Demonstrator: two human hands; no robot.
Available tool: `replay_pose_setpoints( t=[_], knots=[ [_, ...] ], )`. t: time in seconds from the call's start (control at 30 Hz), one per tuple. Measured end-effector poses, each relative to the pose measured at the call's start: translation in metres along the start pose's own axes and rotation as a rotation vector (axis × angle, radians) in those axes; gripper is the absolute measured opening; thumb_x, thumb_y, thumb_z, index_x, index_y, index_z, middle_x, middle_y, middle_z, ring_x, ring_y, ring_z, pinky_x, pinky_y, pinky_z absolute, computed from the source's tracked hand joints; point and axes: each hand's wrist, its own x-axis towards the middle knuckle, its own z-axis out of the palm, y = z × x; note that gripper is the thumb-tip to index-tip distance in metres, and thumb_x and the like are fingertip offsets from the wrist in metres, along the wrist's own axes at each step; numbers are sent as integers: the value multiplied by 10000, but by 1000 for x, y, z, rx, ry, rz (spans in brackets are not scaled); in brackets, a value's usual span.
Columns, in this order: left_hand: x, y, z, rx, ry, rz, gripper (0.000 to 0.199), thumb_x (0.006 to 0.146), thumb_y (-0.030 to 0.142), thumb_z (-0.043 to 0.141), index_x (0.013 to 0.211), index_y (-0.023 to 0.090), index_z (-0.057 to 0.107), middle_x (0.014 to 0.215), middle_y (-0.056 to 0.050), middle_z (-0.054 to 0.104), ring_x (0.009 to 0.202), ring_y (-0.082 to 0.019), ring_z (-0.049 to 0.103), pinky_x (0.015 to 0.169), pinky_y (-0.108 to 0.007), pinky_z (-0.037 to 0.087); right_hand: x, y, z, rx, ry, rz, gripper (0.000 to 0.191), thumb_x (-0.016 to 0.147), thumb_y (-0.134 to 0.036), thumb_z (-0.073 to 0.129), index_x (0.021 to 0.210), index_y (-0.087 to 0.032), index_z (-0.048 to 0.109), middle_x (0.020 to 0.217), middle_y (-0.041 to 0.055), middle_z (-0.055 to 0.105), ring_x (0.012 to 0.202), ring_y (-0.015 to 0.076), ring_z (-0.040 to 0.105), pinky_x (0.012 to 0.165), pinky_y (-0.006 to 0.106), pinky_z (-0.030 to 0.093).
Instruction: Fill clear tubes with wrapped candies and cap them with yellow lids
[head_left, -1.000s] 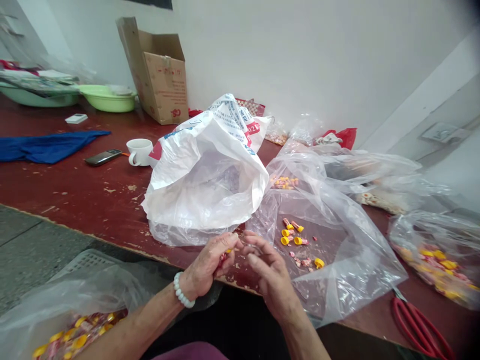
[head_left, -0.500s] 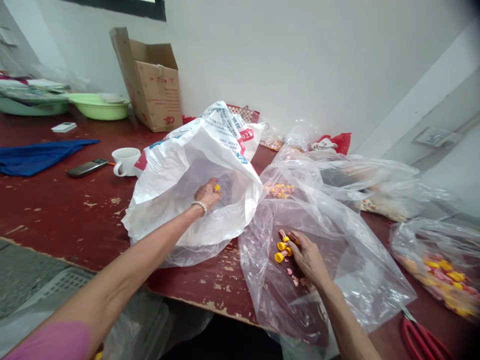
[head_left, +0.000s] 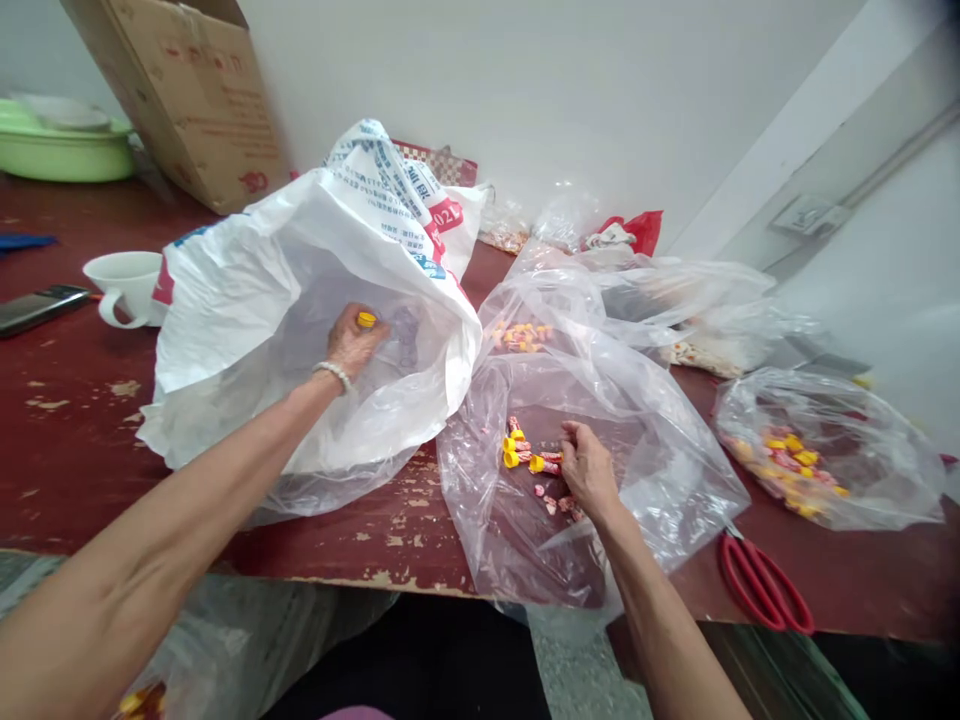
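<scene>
Nearest the body, below the left forearm, a lower clear bag (head_left: 142, 698) holds more yellow-capped pieces, too hidden to count. One pair of red-handled scissors (head_left: 765, 580) lies at the near edge of the red desk (head_left: 300, 545), to the right of and nearer than the right hand (head_left: 589, 468). That hand is over an open clear bag (head_left: 525, 560), fingers bent; whether it grips anything cannot be told. Just nearer than it lie pink fragments (head_left: 551, 505); just left, a cluster of pink wrapped pieces (head_left: 551, 467) shows four yellow caps. Well to its right, a filled clear bag (head_left: 802, 460) holds many more. The left hand (head_left: 354, 345), wearing one pale bead bracelet (head_left: 332, 374), grasps a yellow-capped piece (head_left: 367, 320) inside the mouth of one large white bag (head_left: 225, 300), whose blue characters are mostly unreadable; "021" shows on red. Beyond the right hand, another batch of yellow-and-pink pieces (head_left: 523, 336) lies under clear plastic. Left of the left hand are one white cup (head_left: 135, 280) and one phone (head_left: 41, 310). Farther beyond are one cardboard box (head_left: 202, 115) with small red print and a red logo, and one light-green basin (head_left: 67, 150).
</scene>
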Motion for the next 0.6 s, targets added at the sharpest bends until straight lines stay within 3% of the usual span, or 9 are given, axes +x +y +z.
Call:
replay_pose_setpoints(
  t=[0.13,0.3,0.47,0.6],
  knots=[
    [-44,15,-35,-449,-12,67,358,715,395,650,981,182,539,693,27,591,394,-58,387,370,-179,298,-8,-3,1,-28,-1,-80,294,842,-265,411,1018,-175,627,1082,133,609,1034,236,533,911,410,418],
    [-128,27,-72,-756,-219,5,306,704,328,707,937,171,587,597,22,560,502,-119,538,433,-203,420,-22,-6,-6,-77,-74,-120,193,817,-273,520,921,-218,673,1032,105,647,1017,250,527,920,408,378],
    [-194,18,-68,-729,-481,-210,374,685,340,728,997,182,596,700,8,585,541,-121,562,417,-194,413,-24,-4,-19,-96,-159,-78,211,831,-345,540,734,-219,679,753,73,641,738,194,570,704,309,425],
    [-217,22,-55,-609,-613,-236,390,657,325,734,1005,180,636,749,7,597,534,-86,509,436,-183,403,-27,-28,-33,-63,-114,-62,308,874,-401,470,822,-174,672,782,90,636,757,204,570,706,325,437]
  ],
)
